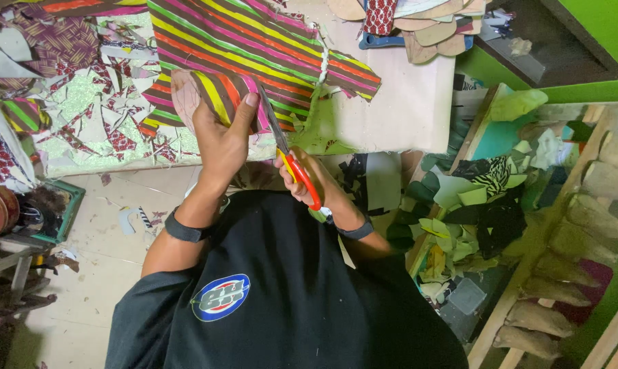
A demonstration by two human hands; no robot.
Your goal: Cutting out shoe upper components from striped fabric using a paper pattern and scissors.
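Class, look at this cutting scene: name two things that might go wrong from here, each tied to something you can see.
1. The left hand pins the striped fabric with its thumb right beside the scissors blades, so a slip might nick it.
2. Loose fabric scraps crowd the table by the cut; one may snag the blades and pull the line off course.

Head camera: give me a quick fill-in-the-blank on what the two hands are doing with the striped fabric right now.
1. The right hand holds scissors with ____ handles.
2. The left hand pins the striped fabric with its thumb over a flat ____-shaped pattern piece.
3. Each wrist wears a ____ band.
4. Fabric scraps lie to the person's ____.

Missing words: red; sole; black; left
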